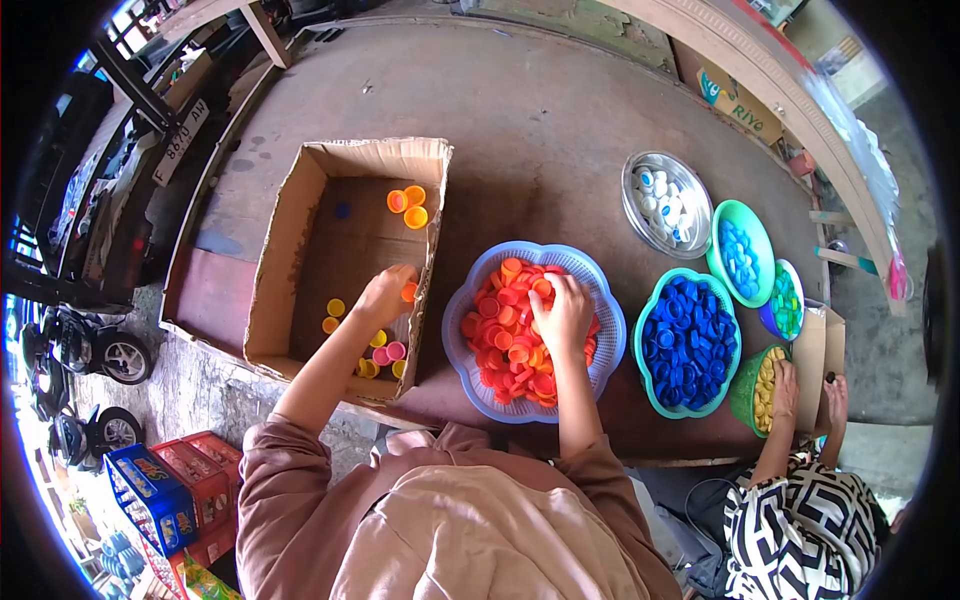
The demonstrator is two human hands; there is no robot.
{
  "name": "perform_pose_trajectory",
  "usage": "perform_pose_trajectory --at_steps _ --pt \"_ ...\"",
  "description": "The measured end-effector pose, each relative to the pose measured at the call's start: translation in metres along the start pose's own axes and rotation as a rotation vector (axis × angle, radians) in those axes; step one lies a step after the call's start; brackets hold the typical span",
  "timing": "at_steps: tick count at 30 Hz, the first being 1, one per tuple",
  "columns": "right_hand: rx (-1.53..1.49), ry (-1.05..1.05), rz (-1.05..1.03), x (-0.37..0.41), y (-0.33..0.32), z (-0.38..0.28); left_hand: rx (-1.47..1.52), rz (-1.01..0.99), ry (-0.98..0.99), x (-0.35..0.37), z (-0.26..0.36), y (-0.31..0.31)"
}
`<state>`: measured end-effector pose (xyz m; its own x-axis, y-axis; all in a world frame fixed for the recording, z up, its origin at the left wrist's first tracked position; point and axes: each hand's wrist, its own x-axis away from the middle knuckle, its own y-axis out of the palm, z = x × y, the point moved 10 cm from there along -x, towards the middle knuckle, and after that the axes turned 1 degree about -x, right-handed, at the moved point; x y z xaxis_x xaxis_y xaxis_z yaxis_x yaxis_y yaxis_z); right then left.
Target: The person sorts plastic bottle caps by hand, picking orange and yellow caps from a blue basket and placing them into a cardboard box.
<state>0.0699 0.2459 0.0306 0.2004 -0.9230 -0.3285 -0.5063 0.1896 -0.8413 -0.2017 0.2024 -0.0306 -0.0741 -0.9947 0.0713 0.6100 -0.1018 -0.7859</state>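
My left hand (384, 294) reaches into a cardboard box (263, 285), its fingers closed on an orange bottle cap (409, 292) near the right wall. Loose caps lie in the box: several yellow ones, a few pink caps (397, 350) near my wrist, a dark blue one (342, 210), and orange caps (415, 217) towards the far right corner. My right hand (567, 318) is in a light blue plastic basket (458, 372) heaped with red and orange caps (505, 325). Its thumb and fingers curl round an orange cap at the top of the heap.
Right of the basket stand a teal basket (652, 396) of dark blue caps, a metal bowl (640, 235) of white caps, and bowls of light blue and green caps. A co-worker's hand (785, 392) touches a green basket (743, 393) of yellow caps. Crates (150, 497) stand lower left.
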Motion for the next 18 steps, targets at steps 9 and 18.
perform_pose_trajectory --at_steps 9,18 --pt "-0.96 0.383 -0.127 0.027 0.001 0.031 0.056 0.301 0.097 0.014 0.047 -0.07" --pt "-1.601 0.489 -0.428 0.091 0.01 -0.041 0.3 -0.007 0.558 0.048 0.206 -0.024"
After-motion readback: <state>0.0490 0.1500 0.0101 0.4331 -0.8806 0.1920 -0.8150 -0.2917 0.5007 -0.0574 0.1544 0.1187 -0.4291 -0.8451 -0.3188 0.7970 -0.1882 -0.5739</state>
